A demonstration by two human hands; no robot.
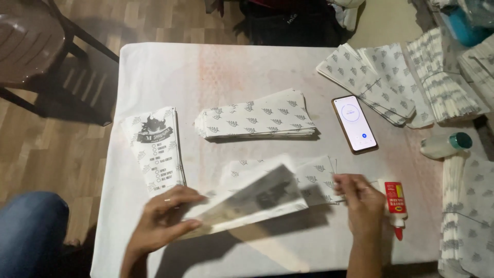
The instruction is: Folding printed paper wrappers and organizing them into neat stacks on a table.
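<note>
While left hand [164, 219] fingers pinch paper bag [252, 198], right hand [363, 198] fingers curled, touching stack [319, 177]

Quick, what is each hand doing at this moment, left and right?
Left hand: closed on one end of the blurred paper bag.
Right hand: fingers pinched at the pile of printed sheets; a firm grip cannot be told.

Matt printed paper bags [256, 121] lie on the table's [170, 72] smooth white cloth; the phone [354, 123] is glossy glass, the glue bottle [396, 206] shiny plastic, the floor [62, 149] wood
</note>
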